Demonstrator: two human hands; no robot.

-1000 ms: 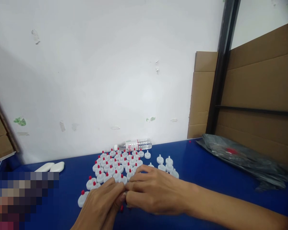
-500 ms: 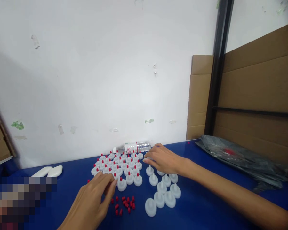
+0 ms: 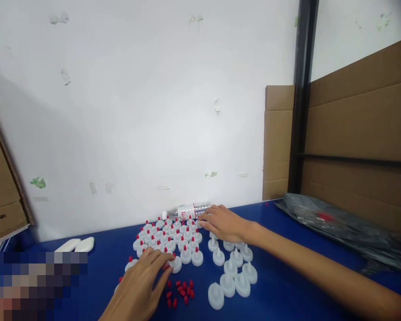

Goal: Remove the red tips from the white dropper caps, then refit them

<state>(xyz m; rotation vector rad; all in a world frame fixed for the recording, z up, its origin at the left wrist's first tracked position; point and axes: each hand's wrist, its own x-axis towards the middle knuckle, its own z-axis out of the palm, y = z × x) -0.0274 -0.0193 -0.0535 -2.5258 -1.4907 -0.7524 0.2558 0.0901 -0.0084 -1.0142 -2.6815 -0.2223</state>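
Observation:
My left hand [image 3: 142, 281] reaches in low at the centre-left, thumb and forefinger pinched together around a small red tip cap [image 3: 166, 266]. Close to those fingertips stands a white nozzle lid [image 3: 175, 265] with a red tip. My right hand [image 3: 223, 223] lies over the back right edge of the red-tipped lids [image 3: 172, 232], its fingers bent down and close together; what is under them is hidden. Bare white nozzle lids [image 3: 230, 268] stand in front of and below that hand. Several loose red caps [image 3: 183, 289] lie right of my left hand.
A clear plastic bottle [image 3: 187, 211] lies against the wall behind the lids. Dark plastic bags [image 3: 337, 227] lie at the right on the blue table [image 3: 270, 285]. Two white rounded items [image 3: 84, 244] are at the left, cardboard boxes [image 3: 3, 191] beyond them.
The view has shifted, so everything sits a little lower and further right. My left hand has moved slightly, pinching near the front lid; my right hand stays by the back lids.

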